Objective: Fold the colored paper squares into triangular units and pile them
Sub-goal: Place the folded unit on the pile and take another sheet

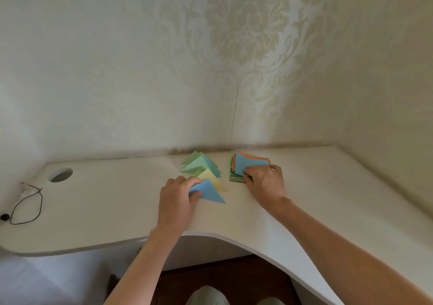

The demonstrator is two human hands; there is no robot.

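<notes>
The blue triangular unit [209, 193] lies nearest on the white desk [117, 211], at the front of the pile; the left hand [178, 194] pinches its left corner, fingers over the top edge and thumb beneath; just behind it, partly covered, sits a pale yellow triangle [212, 178]; farther back the pile of folded triangles [199, 164] carries on in green and blue, overlapping toward the wall. To the right, apart from the pile, stands the stack of unfolded paper squares [236, 178], green and orange edges showing; the right hand [264, 183] rests at its near corner, fingertips curled on the top blue sheet [250, 160], whose near edge is raised off the stack. Far left on the desk lie a black cord loop [25, 205] and, behind it, a round cable hole [61, 175]; patterned wallpaper [246, 47] rises beyond.
</notes>
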